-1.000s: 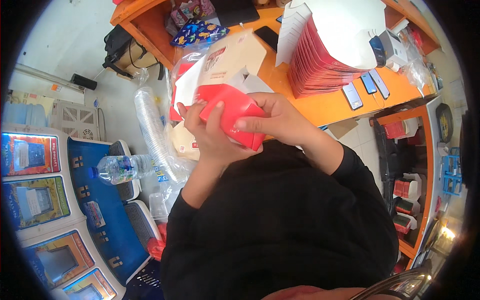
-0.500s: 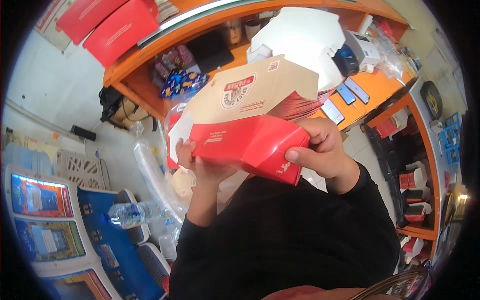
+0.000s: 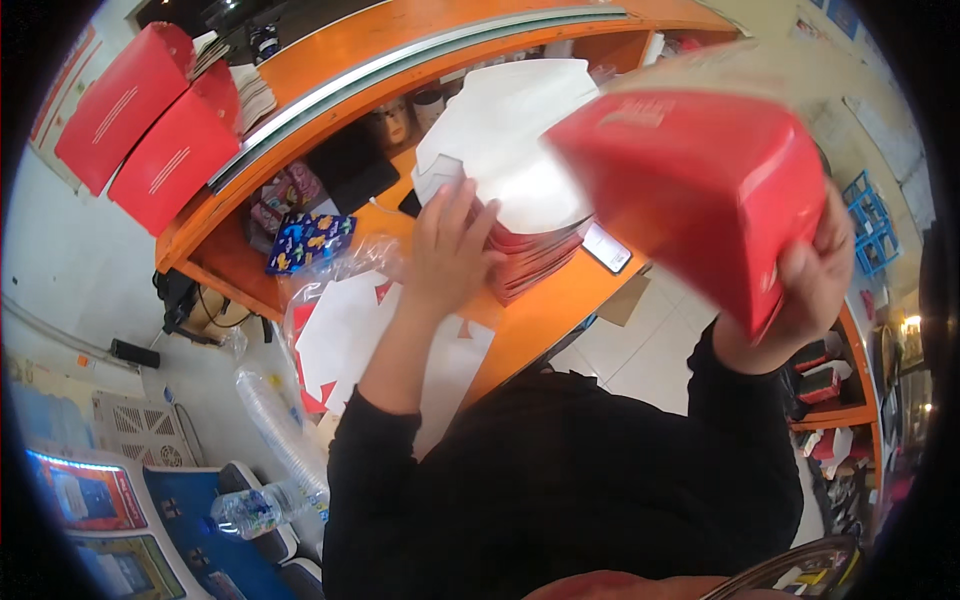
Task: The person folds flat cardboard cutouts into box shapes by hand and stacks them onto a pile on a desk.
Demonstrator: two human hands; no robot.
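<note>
A folded red paper food box (image 3: 680, 190) is lifted at the upper right, slightly blurred, its tan side turned away at the top. My right hand (image 3: 805, 280) grips its near end, thumb on the red face. At the near left edge of a stack of flat box blanks (image 3: 530, 130), white side up with red edges, my left hand (image 3: 450, 250) has its fingers apart and holds nothing. Whether its fingertips touch the stack is unclear. Below that forearm lies another white flat blank (image 3: 345, 330) with red corners.
The stack stands on an orange desk (image 3: 530, 325), with a phone (image 3: 606, 247) to its right. Finished red boxes (image 3: 180, 160) sit on the upper shelf at left. A blue patterned pouch (image 3: 310, 240), a water bottle (image 3: 255, 510) and nested clear plastic cups (image 3: 275, 420) are at left.
My left hand has let go of the red box and moved up to the stack of blanks. My right hand has carried the box up and to the right. The view has shifted.
</note>
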